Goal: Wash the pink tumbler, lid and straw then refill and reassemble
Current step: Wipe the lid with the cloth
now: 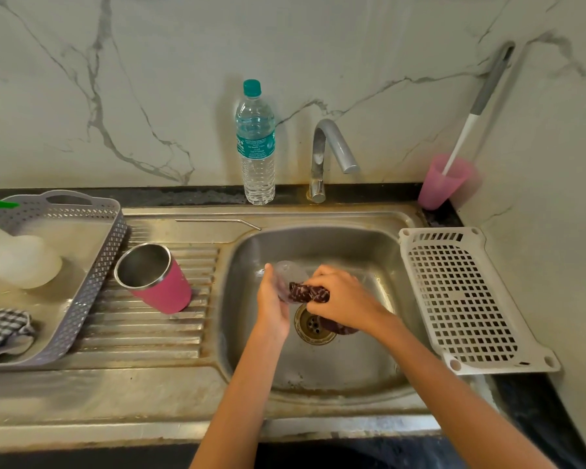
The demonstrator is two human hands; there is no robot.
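Observation:
Over the steel sink basin (251, 319), my left hand (271, 299) holds the clear round lid (290, 274) on edge. My right hand (344, 297) grips a dark maroon scrub cloth (308, 292) and presses it against the lid. The pink tumbler (156, 279) stands on the ribbed drainboard to the left, tilted, with its steel inside showing and nothing in it. A metal straw (217, 222) lies flat along the back ledge of the sink.
A water bottle (256, 143) with a green cap stands beside the tap (329, 154). A grey tray (82, 292) at left holds a spray bottle (17, 258) and a checked cloth (4, 330). A white perforated rack (467, 299) lies right of the basin. A pink cup (444, 184) holds a brush.

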